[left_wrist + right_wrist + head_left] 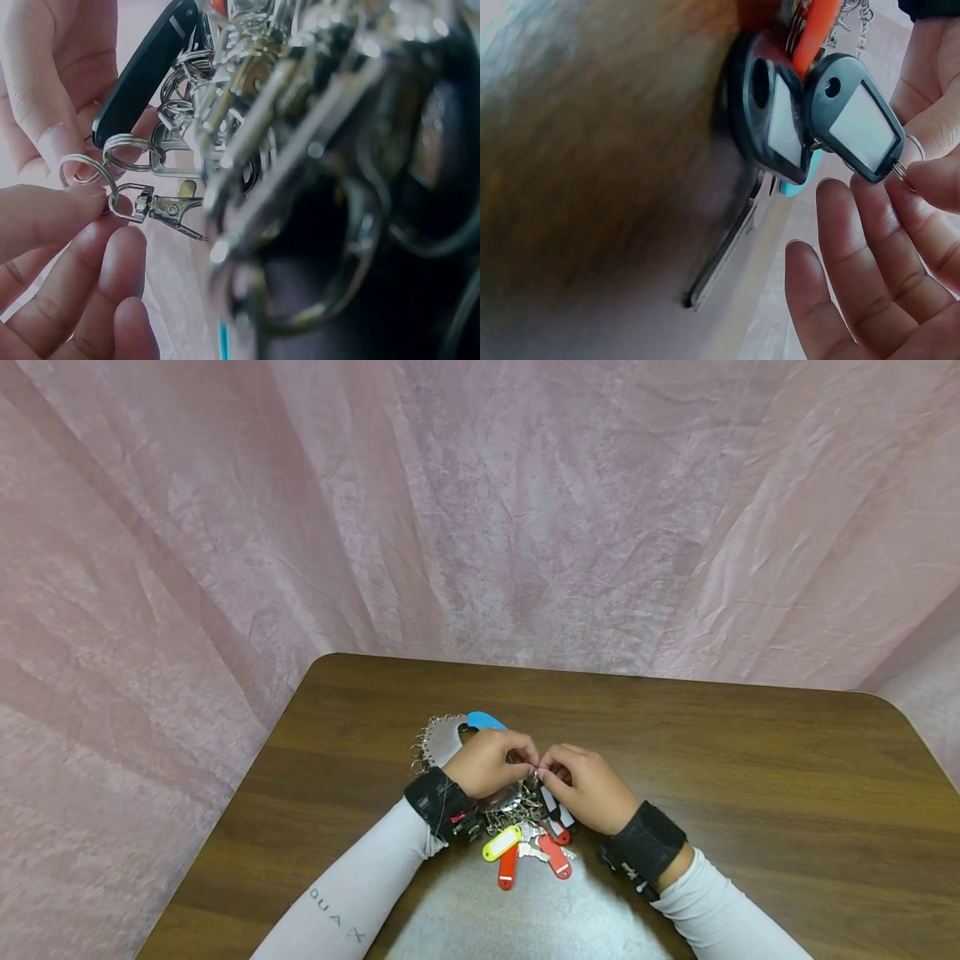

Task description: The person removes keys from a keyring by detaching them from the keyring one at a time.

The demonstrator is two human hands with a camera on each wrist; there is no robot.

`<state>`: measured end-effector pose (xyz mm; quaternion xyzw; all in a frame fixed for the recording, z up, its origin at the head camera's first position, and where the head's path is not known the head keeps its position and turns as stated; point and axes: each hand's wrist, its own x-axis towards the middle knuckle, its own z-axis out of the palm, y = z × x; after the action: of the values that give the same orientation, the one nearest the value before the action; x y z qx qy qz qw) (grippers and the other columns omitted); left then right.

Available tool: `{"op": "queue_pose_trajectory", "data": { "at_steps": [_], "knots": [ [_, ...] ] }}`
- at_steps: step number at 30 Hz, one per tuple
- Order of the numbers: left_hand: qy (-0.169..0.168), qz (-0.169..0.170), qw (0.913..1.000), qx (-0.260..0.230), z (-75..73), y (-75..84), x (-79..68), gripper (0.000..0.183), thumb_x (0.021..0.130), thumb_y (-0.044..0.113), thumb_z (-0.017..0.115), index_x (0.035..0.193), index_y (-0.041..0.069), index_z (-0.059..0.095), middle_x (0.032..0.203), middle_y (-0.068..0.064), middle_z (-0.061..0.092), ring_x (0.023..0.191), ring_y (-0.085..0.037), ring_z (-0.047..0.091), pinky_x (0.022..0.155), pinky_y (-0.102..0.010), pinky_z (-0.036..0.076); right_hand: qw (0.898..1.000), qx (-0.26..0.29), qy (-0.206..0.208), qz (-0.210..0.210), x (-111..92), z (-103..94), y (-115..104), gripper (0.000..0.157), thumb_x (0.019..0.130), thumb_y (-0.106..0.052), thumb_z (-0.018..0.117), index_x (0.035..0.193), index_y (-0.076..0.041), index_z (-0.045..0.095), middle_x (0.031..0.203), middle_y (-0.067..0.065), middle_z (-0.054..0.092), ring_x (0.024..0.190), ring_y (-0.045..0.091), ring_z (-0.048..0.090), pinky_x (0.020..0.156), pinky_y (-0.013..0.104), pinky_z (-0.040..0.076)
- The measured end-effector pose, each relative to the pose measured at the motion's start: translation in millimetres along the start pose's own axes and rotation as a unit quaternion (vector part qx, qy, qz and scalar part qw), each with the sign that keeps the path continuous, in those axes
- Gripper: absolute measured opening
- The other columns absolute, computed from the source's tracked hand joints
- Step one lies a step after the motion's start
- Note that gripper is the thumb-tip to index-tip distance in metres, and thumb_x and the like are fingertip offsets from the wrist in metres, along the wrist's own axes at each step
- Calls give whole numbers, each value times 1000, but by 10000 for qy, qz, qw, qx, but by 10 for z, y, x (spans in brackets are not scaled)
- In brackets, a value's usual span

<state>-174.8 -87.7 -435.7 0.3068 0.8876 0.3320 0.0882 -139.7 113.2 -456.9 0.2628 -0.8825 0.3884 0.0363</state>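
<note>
Over a cluster of key hardware, my left hand [491, 760] and right hand [592, 789] meet with their fingertips nearly touching. In the left wrist view, my left thumb and finger pinch a split ring [84, 158] linked to a swivel clasp [172, 210]. My right thumb and finger pinch the small metal ring [900, 170] at the end of a black key tag [866, 131] with a white label. A second black key tag [784, 124] hangs beside it. Where the two rings meet is partly covered by fingers.
Below the hands lie a yellow key tag [502, 843], red key tags [555, 857] and several keys [531, 849]. A silver curved plate [442, 741] edged with rings and a blue piece [486, 721] sit behind the left hand. All rest on a wooden table [750, 760].
</note>
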Motion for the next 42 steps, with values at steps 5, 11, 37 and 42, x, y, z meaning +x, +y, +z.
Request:
{"op": "queue_pose_trajectory", "data": {
  "at_steps": [5, 11, 37, 42],
  "knots": [
    [62, -54, 10000, 7, 3, -19, 5, 9, 92, 9, 71, 95, 17, 74, 89, 2, 74, 83, -6, 66, 76, -21, 52, 10000, -17, 27, -49, 5, 1, -9, 6, 95, -11, 66, 92, -12, 70, 87, -4, 66, 74, 1, 60, 67, 21, 53],
    [73, -158, 9998, -12, -8, -32, 0, 7, 92, 11, 71, 95, 17, 74, 87, 3, 73, 80, -5, 64, 75, -21, 52, 10000, -37, 25, -15, 14, -4, -10, 4, 95, -11, 67, 92, -11, 70, 87, -4, 65, 74, 2, 60, 67, 22, 53],
    [441, -757, 9961, 63, -33, -71, 10, 4, 91, 14, 73, 89, 16, 70, 80, 3, 70, 74, -6, 61, 69, -22, 51, 9994, -291, 192, 84, 7, -67, 14, 5, 94, -13, 67, 90, -15, 68, 84, -6, 63, 72, 2, 58, 67, 22, 52],
    [515, -874, 9948, 128, -24, -81, 8, 5, 90, 14, 74, 87, 15, 70, 79, 2, 69, 73, -7, 60, 68, -23, 50, 9991, -337, 218, 103, 8, -79, 22, 6, 94, -13, 67, 89, -16, 68, 84, -6, 63, 72, 1, 57, 68, 21, 51]
  ]
}}
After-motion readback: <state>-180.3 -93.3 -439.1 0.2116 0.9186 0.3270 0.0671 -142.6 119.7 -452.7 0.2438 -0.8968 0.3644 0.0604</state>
